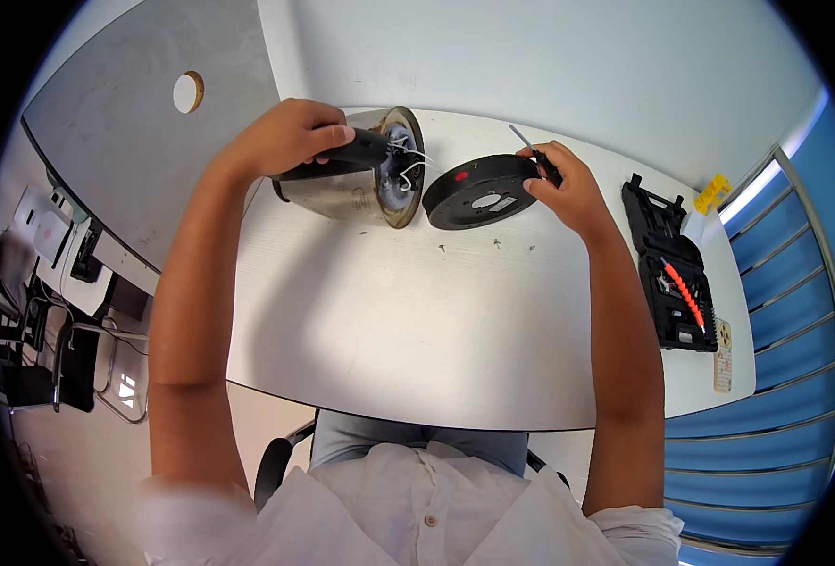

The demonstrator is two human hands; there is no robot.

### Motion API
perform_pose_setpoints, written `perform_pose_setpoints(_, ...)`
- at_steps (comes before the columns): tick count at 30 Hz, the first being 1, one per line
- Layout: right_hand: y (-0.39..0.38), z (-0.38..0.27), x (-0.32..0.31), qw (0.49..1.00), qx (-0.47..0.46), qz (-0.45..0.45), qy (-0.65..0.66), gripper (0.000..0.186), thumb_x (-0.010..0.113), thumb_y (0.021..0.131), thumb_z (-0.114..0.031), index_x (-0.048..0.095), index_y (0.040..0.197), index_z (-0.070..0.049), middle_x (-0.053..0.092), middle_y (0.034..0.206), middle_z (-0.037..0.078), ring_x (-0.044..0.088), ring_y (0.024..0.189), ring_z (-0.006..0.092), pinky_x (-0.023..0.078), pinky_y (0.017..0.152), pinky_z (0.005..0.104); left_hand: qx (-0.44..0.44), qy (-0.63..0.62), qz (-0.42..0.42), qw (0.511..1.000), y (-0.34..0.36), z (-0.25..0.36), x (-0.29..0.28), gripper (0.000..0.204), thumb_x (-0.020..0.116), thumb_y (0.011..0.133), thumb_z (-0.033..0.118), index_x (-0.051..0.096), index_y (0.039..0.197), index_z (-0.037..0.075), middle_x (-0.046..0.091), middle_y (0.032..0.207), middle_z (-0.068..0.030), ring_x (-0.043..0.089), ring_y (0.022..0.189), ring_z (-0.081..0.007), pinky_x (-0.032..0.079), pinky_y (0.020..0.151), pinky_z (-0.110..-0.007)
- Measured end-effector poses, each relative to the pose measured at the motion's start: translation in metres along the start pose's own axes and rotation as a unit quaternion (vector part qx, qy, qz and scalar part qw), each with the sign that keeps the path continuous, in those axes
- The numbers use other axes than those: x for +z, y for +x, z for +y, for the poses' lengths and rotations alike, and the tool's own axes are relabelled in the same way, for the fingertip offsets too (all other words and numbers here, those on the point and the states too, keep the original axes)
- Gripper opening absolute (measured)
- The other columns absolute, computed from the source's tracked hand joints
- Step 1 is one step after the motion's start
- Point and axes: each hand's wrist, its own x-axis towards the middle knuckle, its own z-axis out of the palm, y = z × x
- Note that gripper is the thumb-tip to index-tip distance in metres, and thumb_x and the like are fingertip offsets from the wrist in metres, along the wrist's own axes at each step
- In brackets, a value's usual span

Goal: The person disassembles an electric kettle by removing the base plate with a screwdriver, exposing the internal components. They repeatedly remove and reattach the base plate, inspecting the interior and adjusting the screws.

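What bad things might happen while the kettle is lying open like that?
The kettle lies on its side, held only by the left hand, so it might roll. Its loose white wires could snag or pull. The tiny screws on the table may get lost. The right hand juggles a screwdriver and the black base.

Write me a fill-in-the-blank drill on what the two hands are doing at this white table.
1. The left hand grips the black handle of a steel ____ lying on its side.
2. The right hand holds a screwdriver and the round black ____.
3. The open tool case lies to the person's ____.
4. The table is ____ in colour.

Missing words: kettle; base plate; right; white
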Motion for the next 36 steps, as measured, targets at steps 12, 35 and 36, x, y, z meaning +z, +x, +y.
perform_pose_setpoints(12, 0.033, 0.036, 0.033, 0.998, -0.029, -0.015, 0.049, 0.046, 0.065, 0.071, -0.002, 0.062, 0.116, -0.011, 0.050, 0.090, 0.003, 0.049, 0.080, 0.0160, 0.043, 0.076, 0.0272, 0.054, -0.026, 0.031, 0.998, 0.021, 0.009, -0.007, 0.035, 0.052, 0.082, 0.030, 0.051, 0.062, 0.000, 0.042, 0.052, -0.0003, 0.041, 0.048, -0.0095, 0.035, 0.045, -0.026)
perform_pose_setpoints(35, 0.007, 0.017, 0.049, 0.987, -0.085, 0.033, 0.130, 0.059, 0.042, 0.080, 0.008, 0.052, 0.133, -0.016, 0.043, 0.129, 0.006, 0.048, 0.112, 0.0170, 0.042, 0.091, 0.0290, 0.019, -0.169, 0.011, 0.985, 0.060, -0.026, -0.025, 0.036, 0.050, 0.086, 0.033, 0.057, 0.062, 0.006, 0.048, 0.050, 0.0009, 0.043, 0.045, -0.0072, 0.034, 0.044, -0.023)
perform_pose_setpoints(36, 0.009, 0.019, 0.053, 0.987, -0.084, 0.028, 0.131, 0.060, 0.044, 0.079, 0.009, 0.051, 0.133, -0.016, 0.043, 0.131, 0.006, 0.046, 0.118, 0.0187, 0.040, 0.094, 0.0291, 0.026, -0.181, 0.010, 0.983, 0.058, -0.025, -0.024, 0.036, 0.050, 0.086, 0.033, 0.057, 0.062, 0.006, 0.048, 0.050, 0.0008, 0.043, 0.045, -0.0072, 0.034, 0.044, -0.023)
